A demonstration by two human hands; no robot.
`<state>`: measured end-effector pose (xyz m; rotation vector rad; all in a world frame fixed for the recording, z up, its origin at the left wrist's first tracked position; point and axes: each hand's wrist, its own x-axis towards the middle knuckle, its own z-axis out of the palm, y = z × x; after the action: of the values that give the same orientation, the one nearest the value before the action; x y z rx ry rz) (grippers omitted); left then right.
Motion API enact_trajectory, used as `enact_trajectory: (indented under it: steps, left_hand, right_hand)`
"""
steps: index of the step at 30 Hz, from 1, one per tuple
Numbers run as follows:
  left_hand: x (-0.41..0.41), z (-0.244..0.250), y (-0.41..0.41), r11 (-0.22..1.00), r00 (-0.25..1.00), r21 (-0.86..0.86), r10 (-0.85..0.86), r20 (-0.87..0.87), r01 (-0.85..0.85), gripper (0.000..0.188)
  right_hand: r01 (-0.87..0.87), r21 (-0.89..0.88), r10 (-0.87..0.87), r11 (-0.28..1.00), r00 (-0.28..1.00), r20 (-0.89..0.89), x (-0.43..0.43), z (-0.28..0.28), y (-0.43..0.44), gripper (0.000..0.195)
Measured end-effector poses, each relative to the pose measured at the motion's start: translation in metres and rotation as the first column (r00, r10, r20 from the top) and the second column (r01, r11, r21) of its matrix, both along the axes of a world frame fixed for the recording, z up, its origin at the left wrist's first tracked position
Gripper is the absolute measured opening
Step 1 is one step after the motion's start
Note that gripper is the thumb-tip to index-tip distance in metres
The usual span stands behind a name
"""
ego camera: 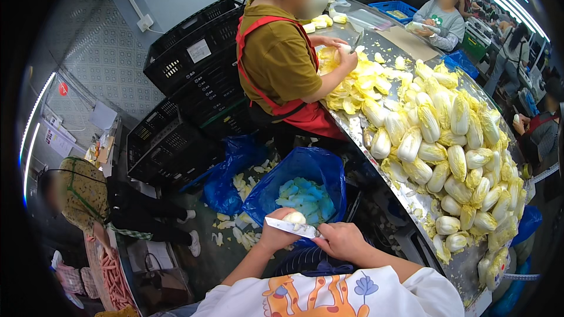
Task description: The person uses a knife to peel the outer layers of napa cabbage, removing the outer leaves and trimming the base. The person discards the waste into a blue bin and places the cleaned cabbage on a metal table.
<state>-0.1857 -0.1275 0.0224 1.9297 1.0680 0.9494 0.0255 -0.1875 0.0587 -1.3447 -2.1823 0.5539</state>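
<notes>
My left hand (277,234) is closed around a small napa cabbage (294,217), its pale base end turned up. In my right hand (341,238) is a knife (293,227), whose wide blade lies across the near side of the cabbage base. Bits of cabbage cling to the blade. Just beyond both hands gapes a blue plastic bag (324,158) with cut cabbage leaves (305,198) inside. To the right, many whole napa cabbages (458,163) are heaped on a metal table (456,268).
A co-worker in a red apron (304,116) stands at the table, trimming cabbage over a pile of leaves (352,83). Black plastic crates (194,53) are stacked behind. Leaf scraps (242,237) litter the floor. Another person (83,185) reaches towards a tray of pinkish sticks (115,277) at left.
</notes>
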Motion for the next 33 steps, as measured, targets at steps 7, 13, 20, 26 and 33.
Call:
enact_trajectory:
  steps: [7, 13, 20, 26, 33]
  left_hand:
    - [0.001, 0.01, -0.014, 0.993, 0.99, -0.101, 0.07, 0.124, -0.057, 0.031]
    - [0.006, 0.012, -0.006, 0.987, 0.991, -0.159, 0.06, 0.118, -0.04, 0.035]
    - [0.006, 0.003, -0.005, 0.986, 0.999, -0.167, 0.018, 0.039, -0.011, 0.047]
    - [0.012, 0.017, -0.011, 0.984, 0.996, -0.178, 0.028, 0.088, -0.012, 0.042]
    - [0.002, 0.012, -0.01, 0.783, 0.915, -0.599, 0.105, 0.39, 0.165, 0.045]
  right_hand:
    - [0.3, -0.229, -0.266, 0.926, 0.949, 0.17, 0.014, -0.047, 0.013, 0.036]
    - [0.132, -0.164, -0.152, 0.978, 0.982, -0.115, 0.018, -0.021, -0.005, 0.029]
    - [0.017, -0.05, -0.02, 0.999, 0.998, -0.055, 0.005, 0.004, -0.002, 0.029]
    - [0.095, -0.09, -0.096, 0.991, 0.995, -0.008, 0.007, -0.011, -0.003, 0.029]
    - [0.675, -0.244, -0.612, 0.696, 0.736, 0.288, 0.089, -0.089, -0.01, 0.035]
